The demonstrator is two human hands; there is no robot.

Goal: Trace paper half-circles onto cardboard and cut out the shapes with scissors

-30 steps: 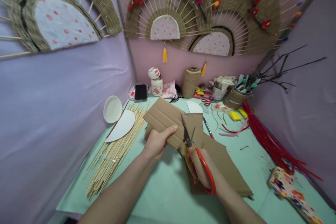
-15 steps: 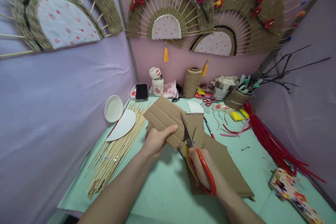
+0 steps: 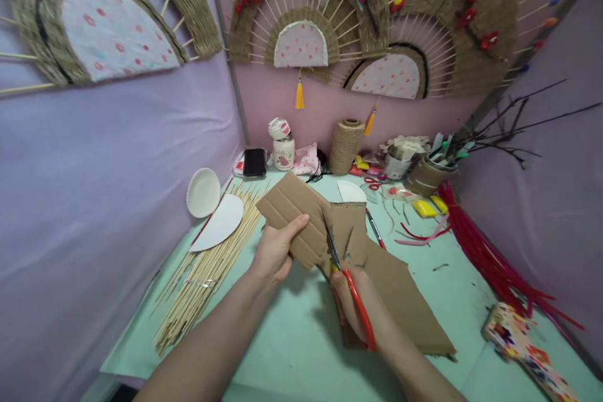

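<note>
My left hand grips a squarish piece of corrugated cardboard, thumb on top and fingers underneath. In my right hand is a pair of scissors with red handles and a bit of yellow. Their dark blades lie along the right edge of the held piece, where the cut looks ragged. Below them on the table rests a larger cardboard sheet with dark pen marks. Whether the held piece still joins that sheet is hard to make out.
Thin bamboo sticks lie left under a white paper half-circle, beside a white dish. A twine spool and a jar stand behind. To the right are red pipe cleaners, a pen and a patterned object.
The scissors handles have come closer together. My right hand has shifted slightly left, and my left hand with the cardboard piece has also moved a little left.
</note>
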